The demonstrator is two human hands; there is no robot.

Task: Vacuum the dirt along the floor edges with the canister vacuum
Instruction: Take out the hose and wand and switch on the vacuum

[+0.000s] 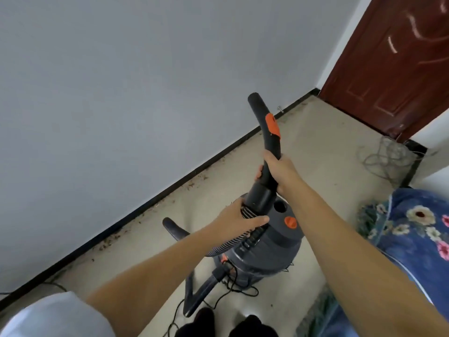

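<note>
Both forearms reach forward from the bottom of the view, over a pale sleeve [56, 317] and dark footwear [250, 324]. Largest in the scene is the grey wall [121, 81], whose black skirting [170, 186] meets the beige floor [315, 147]; a red-brown door [393, 57] closes the far corner, and a floral cloth [418, 229] lies at right. Canister vacuum [264, 246] stands on the floor directly ahead, near the wall but apart from it, its cord [233, 285] trailing beside it. Ribbed hose [226, 244] loops from the body; it appears flexible, whereas the curved black handle tube [267, 132] appears rigid plastic and light. Right hand [281, 171] is wrapped closed around that tube just above the cuff, a sound hold for steering. Left hand [240, 220] is clamped on the hose just below the cuff. The drum likely weighs more and should be lifted by its top, not dragged by the hose. Dirt [109, 242] lies scattered along the skirting, unvacuumed.
</note>
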